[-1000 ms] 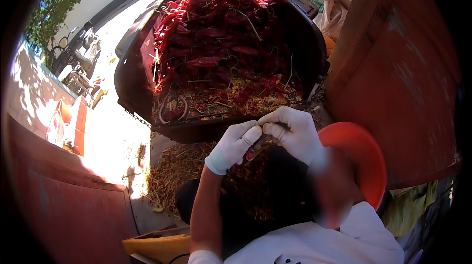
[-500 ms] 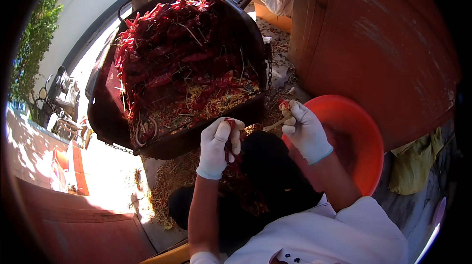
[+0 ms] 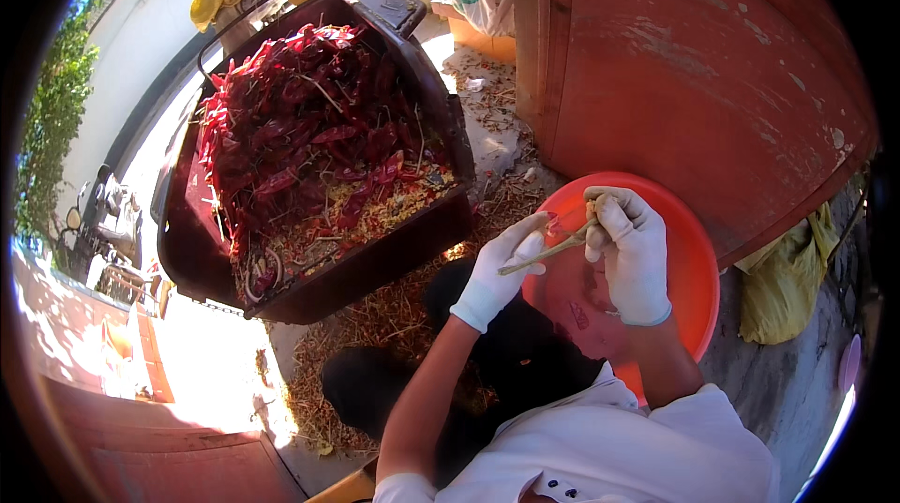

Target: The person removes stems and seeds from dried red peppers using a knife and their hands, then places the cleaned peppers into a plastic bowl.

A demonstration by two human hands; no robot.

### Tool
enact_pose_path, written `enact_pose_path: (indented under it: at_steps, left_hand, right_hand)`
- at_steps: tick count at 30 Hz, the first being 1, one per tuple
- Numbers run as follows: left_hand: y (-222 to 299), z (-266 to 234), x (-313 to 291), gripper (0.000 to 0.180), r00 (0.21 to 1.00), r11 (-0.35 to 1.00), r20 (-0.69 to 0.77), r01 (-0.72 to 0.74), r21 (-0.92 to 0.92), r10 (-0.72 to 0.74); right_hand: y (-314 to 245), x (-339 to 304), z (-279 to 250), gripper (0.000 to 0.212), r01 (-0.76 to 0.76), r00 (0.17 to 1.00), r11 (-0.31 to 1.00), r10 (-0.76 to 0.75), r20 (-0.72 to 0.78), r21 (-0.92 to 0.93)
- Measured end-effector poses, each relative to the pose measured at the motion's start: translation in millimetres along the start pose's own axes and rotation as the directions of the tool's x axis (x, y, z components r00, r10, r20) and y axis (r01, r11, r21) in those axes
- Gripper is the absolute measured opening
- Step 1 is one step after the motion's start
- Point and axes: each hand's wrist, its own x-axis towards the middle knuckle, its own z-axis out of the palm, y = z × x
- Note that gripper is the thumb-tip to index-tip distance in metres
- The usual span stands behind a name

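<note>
In a white glove, my right hand [image 3: 639, 264] is closed over the basin, pinching a chili stem [image 3: 551, 253] with a pale seed core at its top end. The stem slants down to the left, passing in front of my other hand's fingers. My left hand [image 3: 497, 270], gloved too, reaches over the near left rim of the red-orange basin [image 3: 696, 315]. Its fingers are stretched out and parted from the thumb. A small red scrap shows by its fingertips; whether they touch it I cannot tell. Some reddish pieces [image 3: 578, 317] show inside the basin.
A dark metal cart [image 3: 375, 255] heaped with dried red chilies [image 3: 291, 128] and loose yellow seeds stands ahead to the left. Stems and husks litter the ground [image 3: 361, 330]. A red wooden panel [image 3: 675, 81] rises behind the basin, with a yellowish sack [image 3: 786, 301] at the right.
My left hand has moved right to the basin, and the dark red chili pod it held is out of its fingers. My right hand has shifted right, still gripping the stem. The view has turned slightly.
</note>
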Motion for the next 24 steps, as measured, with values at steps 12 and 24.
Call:
enact_pose_path:
  at_steps: [12, 24]
  left_hand:
    - [108.0, -161.8, -64.9, 0.032, 0.598, 0.947, -0.738, -0.257, 0.194, 0.313]
    - [87.0, -176.0, -99.3, 0.035, 0.560, 0.968, -0.812, -0.248, 0.027, 0.166]
  right_hand:
    - [93.1, 8.1, 74.8, 0.030, 0.368, 0.777, 0.766, 0.058, 0.627, -0.528]
    - [171.1, 96.3, 224.4, 0.034, 0.904, 0.418, 0.149, -0.114, 0.901, -0.400]
